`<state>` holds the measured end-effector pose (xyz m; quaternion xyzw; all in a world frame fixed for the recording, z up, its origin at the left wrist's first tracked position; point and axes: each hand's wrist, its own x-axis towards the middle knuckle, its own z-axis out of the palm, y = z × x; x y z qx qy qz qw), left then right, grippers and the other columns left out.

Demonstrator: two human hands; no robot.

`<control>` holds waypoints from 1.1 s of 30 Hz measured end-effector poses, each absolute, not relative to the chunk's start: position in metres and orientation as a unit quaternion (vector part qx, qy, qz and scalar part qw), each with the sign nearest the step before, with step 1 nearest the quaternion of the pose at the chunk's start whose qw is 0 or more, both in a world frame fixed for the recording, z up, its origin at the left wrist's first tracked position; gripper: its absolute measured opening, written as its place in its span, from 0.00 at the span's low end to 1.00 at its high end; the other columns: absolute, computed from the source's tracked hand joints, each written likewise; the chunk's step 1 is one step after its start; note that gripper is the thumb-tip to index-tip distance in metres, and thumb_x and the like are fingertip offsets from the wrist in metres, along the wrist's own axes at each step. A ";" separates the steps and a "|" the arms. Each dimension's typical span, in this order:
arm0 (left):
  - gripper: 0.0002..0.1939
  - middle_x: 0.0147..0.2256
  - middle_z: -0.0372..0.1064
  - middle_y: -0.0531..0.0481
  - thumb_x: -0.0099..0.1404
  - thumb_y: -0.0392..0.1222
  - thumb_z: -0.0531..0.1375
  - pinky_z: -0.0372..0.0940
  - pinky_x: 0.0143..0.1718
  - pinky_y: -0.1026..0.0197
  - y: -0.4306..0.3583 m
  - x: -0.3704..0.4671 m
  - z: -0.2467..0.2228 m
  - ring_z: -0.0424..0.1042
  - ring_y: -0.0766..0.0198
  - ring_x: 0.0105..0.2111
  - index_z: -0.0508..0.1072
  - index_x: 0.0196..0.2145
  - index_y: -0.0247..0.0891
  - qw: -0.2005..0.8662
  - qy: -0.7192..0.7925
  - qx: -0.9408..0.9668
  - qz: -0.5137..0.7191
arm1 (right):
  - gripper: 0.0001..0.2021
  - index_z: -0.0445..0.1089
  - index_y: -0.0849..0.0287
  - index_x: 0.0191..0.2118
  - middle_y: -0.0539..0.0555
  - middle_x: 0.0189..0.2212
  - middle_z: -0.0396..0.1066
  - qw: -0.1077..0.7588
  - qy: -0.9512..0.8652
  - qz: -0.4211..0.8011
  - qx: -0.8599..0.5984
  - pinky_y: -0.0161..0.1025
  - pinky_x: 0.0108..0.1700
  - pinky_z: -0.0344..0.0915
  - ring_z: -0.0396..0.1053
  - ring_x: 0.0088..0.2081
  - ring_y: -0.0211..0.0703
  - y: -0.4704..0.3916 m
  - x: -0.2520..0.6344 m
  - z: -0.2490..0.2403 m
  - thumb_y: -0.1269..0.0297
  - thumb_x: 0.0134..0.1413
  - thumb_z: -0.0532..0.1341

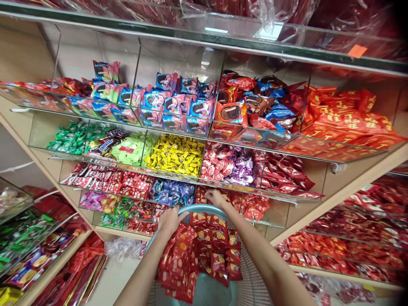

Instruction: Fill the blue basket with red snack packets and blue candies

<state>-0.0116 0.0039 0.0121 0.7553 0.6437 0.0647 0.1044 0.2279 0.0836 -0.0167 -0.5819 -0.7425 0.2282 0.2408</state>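
Room: shop aisle; pale wood shelving (347, 187) runs in a V, tiers of clear acrylic bins (178, 55) facing the camera.
Far left, 9 o'clock: low shelves with green and red packets, mostly blurred.
Top tier, 11 to 1 o'clock: glossy foil sandwich-biscuit packs (174, 106), pink and blue, then orange and red ones; writing too small to read.
Top tier, 2 o'clock: flat red packets with gold characters (347, 119), illegible.
Second tier: green wrapped sweets, a brown bar reading SNICKERS (103, 145), small yellow sweets (177, 155), red-white and purple twist-wrapped sweets.
Third tier: red wafer-bar packs, blue sweets (170, 193).
Basket: pale teal plastic basket (204, 208), rounded rim, perforated wall, at 6 o'clock, pressed up beside the lower bins.
Contents: heap of red sachets (204, 250) with an orange fruit print, crinkled foil, piled in the basket.
Left hand (170, 220): curled over the basket rim, fingers closed around it, just below the blue sweets.
Right hand (215, 196): at 12 o'clock of the basket, fingers bent down into the bin of red sachets; whether it grips any I cannot tell.
Far right, 3 o'clock: more shelves of red packets, blurred.
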 end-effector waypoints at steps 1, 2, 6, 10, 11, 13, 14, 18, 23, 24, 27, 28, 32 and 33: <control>0.30 0.32 0.69 0.41 0.57 0.63 0.40 0.60 0.33 0.56 0.004 -0.012 0.012 0.69 0.52 0.35 0.65 0.41 0.39 0.104 0.643 0.756 0.065 | 0.09 0.63 0.61 0.21 0.48 0.19 0.60 0.242 -0.743 0.231 -0.580 0.31 0.24 0.50 0.53 0.21 0.33 0.084 0.228 -0.017 0.63 0.46 0.52; 0.29 0.32 0.69 0.41 0.57 0.63 0.40 0.60 0.32 0.57 0.004 -0.012 0.013 0.69 0.52 0.35 0.65 0.42 0.39 0.104 0.643 0.756 0.065 | 0.09 0.63 0.61 0.21 0.48 0.18 0.60 0.244 -0.743 0.233 -0.578 0.31 0.24 0.50 0.52 0.21 0.33 0.084 0.228 -0.017 0.64 0.45 0.52; 0.29 0.34 0.69 0.40 0.57 0.63 0.41 0.60 0.34 0.57 0.001 -0.010 0.019 0.69 0.52 0.36 0.65 0.42 0.38 0.115 0.648 0.751 0.056 | 0.08 0.62 0.61 0.20 0.48 0.17 0.59 0.253 -0.744 0.242 -0.569 0.31 0.24 0.50 0.51 0.20 0.32 0.083 0.227 -0.014 0.67 0.44 0.51; 0.29 0.36 0.69 0.40 0.58 0.62 0.42 0.59 0.37 0.58 -0.002 -0.009 0.026 0.68 0.54 0.38 0.65 0.43 0.38 0.133 0.659 0.738 0.047 | 0.07 0.62 0.61 0.20 0.48 0.18 0.60 0.265 -0.744 0.257 -0.558 0.30 0.25 0.52 0.54 0.21 0.33 0.078 0.225 -0.009 0.69 0.42 0.50; 0.29 0.36 0.69 0.40 0.58 0.62 0.42 0.59 0.37 0.58 -0.002 -0.008 0.028 0.68 0.54 0.39 0.65 0.43 0.38 0.134 0.659 0.738 0.047 | 0.07 0.62 0.61 0.20 0.48 0.18 0.60 0.268 -0.743 0.260 -0.555 0.31 0.25 0.53 0.55 0.21 0.33 0.076 0.226 -0.008 0.69 0.43 0.50; 0.28 0.36 0.69 0.39 0.58 0.62 0.42 0.59 0.37 0.58 -0.003 -0.008 0.029 0.68 0.54 0.39 0.66 0.43 0.38 0.135 0.658 0.739 0.048 | 0.07 0.62 0.61 0.21 0.49 0.19 0.62 0.272 -0.743 0.266 -0.550 0.31 0.26 0.55 0.57 0.22 0.34 0.073 0.226 -0.005 0.69 0.43 0.49; 0.28 0.36 0.69 0.39 0.58 0.61 0.42 0.59 0.37 0.58 -0.003 -0.008 0.030 0.68 0.54 0.39 0.66 0.43 0.38 0.135 0.659 0.739 0.048 | 0.08 0.62 0.61 0.21 0.49 0.19 0.62 0.273 -0.744 0.268 -0.548 0.31 0.27 0.56 0.58 0.23 0.34 0.071 0.226 -0.003 0.69 0.44 0.49; 0.28 0.37 0.68 0.39 0.58 0.61 0.42 0.59 0.38 0.58 -0.002 -0.009 0.029 0.68 0.55 0.39 0.65 0.43 0.37 0.139 0.660 0.737 0.043 | 0.08 0.62 0.61 0.21 0.50 0.20 0.63 0.275 -0.753 0.256 -0.541 0.32 0.28 0.56 0.59 0.24 0.35 0.065 0.225 0.003 0.69 0.45 0.49; 0.30 0.33 0.70 0.41 0.57 0.63 0.40 0.60 0.33 0.57 0.001 -0.011 0.021 0.69 0.53 0.36 0.66 0.40 0.38 0.113 0.642 0.756 0.064 | 0.08 0.60 0.60 0.21 0.49 0.20 0.62 0.265 -0.773 0.208 -0.538 0.32 0.28 0.52 0.56 0.23 0.34 0.056 0.216 0.016 0.68 0.48 0.49; 0.30 0.32 0.70 0.41 0.57 0.64 0.40 0.60 0.33 0.57 0.002 -0.011 0.020 0.69 0.52 0.35 0.66 0.39 0.38 0.110 0.639 0.758 0.068 | 0.08 0.59 0.60 0.22 0.49 0.20 0.62 0.262 -0.778 0.199 -0.535 0.32 0.28 0.52 0.56 0.24 0.34 0.053 0.213 0.019 0.67 0.49 0.49; 0.29 0.32 0.70 0.42 0.57 0.64 0.40 0.61 0.32 0.57 0.002 -0.011 0.017 0.69 0.53 0.34 0.66 0.37 0.38 0.107 0.636 0.760 0.075 | 0.09 0.59 0.59 0.24 0.49 0.22 0.62 0.257 -0.788 0.181 -0.530 0.32 0.30 0.51 0.56 0.25 0.34 0.047 0.204 0.026 0.65 0.51 0.48; 0.29 0.32 0.70 0.42 0.57 0.64 0.40 0.61 0.32 0.57 0.003 -0.011 0.016 0.69 0.53 0.34 0.66 0.37 0.39 0.106 0.635 0.761 0.076 | 0.09 0.60 0.59 0.25 0.49 0.23 0.62 0.256 -0.789 0.177 -0.529 0.32 0.30 0.51 0.57 0.25 0.35 0.045 0.201 0.028 0.64 0.52 0.48; 0.29 0.32 0.70 0.42 0.57 0.64 0.40 0.60 0.33 0.57 0.002 -0.012 0.016 0.69 0.53 0.35 0.66 0.38 0.39 0.104 0.638 0.759 0.075 | 0.10 0.60 0.58 0.29 0.50 0.24 0.63 0.260 -0.787 0.163 -0.535 0.32 0.32 0.52 0.58 0.26 0.36 0.040 0.197 0.034 0.62 0.55 0.46; 0.29 0.32 0.70 0.42 0.57 0.64 0.41 0.60 0.33 0.58 0.002 -0.012 0.017 0.69 0.54 0.35 0.66 0.38 0.39 0.105 0.640 0.757 0.074 | 0.10 0.61 0.58 0.30 0.50 0.24 0.64 0.273 -0.782 0.160 -0.537 0.33 0.32 0.52 0.59 0.26 0.36 0.040 0.198 0.035 0.62 0.55 0.46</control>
